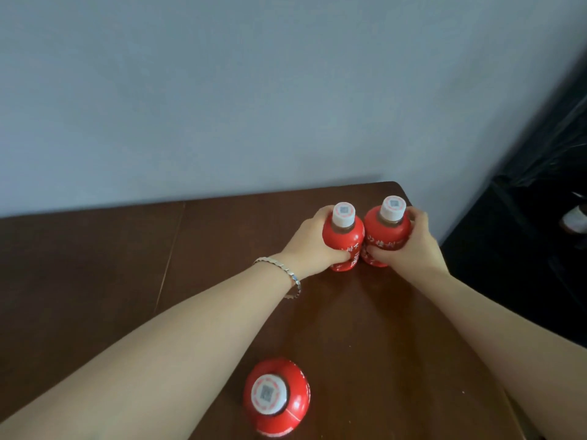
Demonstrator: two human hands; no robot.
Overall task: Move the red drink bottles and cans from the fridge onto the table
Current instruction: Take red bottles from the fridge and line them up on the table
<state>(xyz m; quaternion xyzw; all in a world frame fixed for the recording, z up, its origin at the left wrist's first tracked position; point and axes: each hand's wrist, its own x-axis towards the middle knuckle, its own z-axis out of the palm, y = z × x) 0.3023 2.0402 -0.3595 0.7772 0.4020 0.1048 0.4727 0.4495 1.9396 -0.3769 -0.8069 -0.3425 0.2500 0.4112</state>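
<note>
Two red drink bottles with white caps stand upright, side by side, near the far right corner of the dark brown table point(95, 281). My left hand point(313, 242) is wrapped around the left bottle point(344, 238). My right hand point(413, 246) grips the right bottle point(386, 231). Both bottles touch the tabletop and almost touch each other. A third red bottle point(276, 396) stands upright close to me, between my forearms, free of either hand.
A plain pale wall rises right behind the table. The table's right edge point(495, 369) drops to a dark area with black plastic sheeting point(546, 147) and something white point(576, 219) on the floor. A silver bracelet point(286, 271) circles my left wrist.
</note>
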